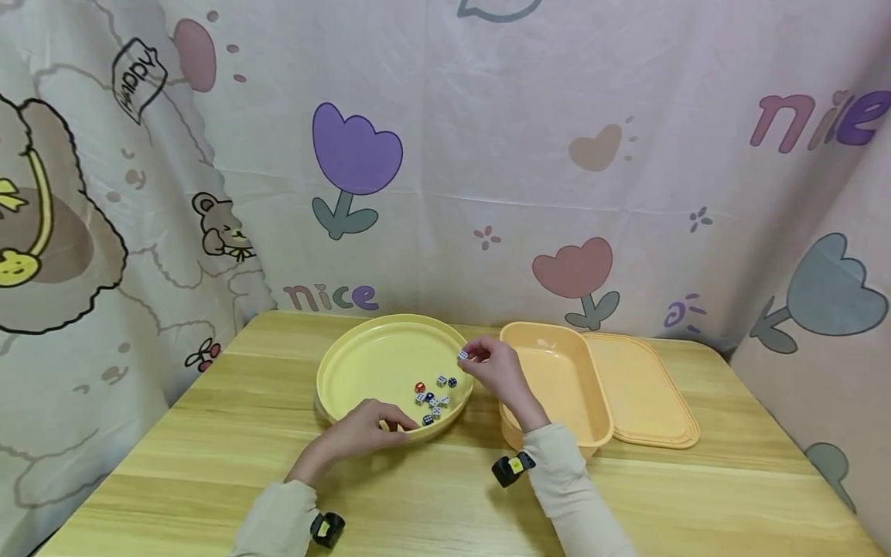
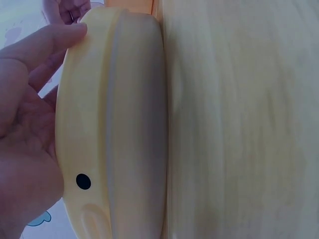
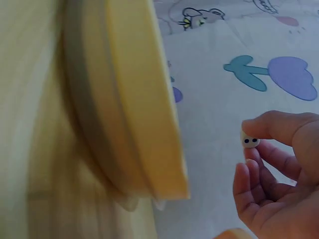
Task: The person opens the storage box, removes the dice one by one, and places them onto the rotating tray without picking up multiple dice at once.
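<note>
My right hand (image 1: 497, 373) pinches a white die (image 1: 462, 355) between thumb and fingertips, above the right edge of a round yellow tray (image 1: 372, 363). In the right wrist view, black pips show on that die (image 3: 250, 141). At the tray's near side, my left hand (image 1: 367, 428) holds the rim; in the left wrist view its thumb (image 2: 75, 34) presses the outer wall. Inside the tray's right part lie several small dice, among them a red die (image 1: 420, 387), a dark die (image 1: 452, 382) and a white die (image 1: 436, 412).
An orange rectangular box (image 1: 564, 387) stands open to the right of the tray, under my right forearm. Its flat lid-like panel (image 1: 636, 394) lies on the wooden table (image 1: 418, 503) beyond it. A patterned curtain (image 1: 452, 155) hangs behind the table.
</note>
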The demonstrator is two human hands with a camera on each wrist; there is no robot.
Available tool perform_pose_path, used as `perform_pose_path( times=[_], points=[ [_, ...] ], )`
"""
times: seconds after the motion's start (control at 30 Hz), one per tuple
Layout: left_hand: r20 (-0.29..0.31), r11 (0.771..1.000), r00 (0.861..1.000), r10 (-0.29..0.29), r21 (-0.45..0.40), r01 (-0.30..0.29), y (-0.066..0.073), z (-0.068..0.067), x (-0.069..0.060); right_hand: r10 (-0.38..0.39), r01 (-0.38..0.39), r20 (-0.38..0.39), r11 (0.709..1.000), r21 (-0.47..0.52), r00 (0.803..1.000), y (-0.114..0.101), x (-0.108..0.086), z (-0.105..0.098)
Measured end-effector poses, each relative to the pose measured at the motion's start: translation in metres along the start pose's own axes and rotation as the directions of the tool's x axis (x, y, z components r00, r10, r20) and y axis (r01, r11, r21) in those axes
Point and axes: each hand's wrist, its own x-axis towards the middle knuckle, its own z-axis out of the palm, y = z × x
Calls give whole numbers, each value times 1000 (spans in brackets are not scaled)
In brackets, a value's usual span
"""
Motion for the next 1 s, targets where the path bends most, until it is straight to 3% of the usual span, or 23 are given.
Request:
perform_pose_path(
  times=[0.73, 1.0],
  points=[
    [-16, 999, 999, -36, 8, 36, -3, -1, -3, -58, 61, 37, 996, -70, 998, 8, -5, 22],
    [-14, 999, 999, -32, 10, 32, -3, -1, -3, -38, 52, 107, 990, -133, 994, 9, -5, 24]
  ],
)
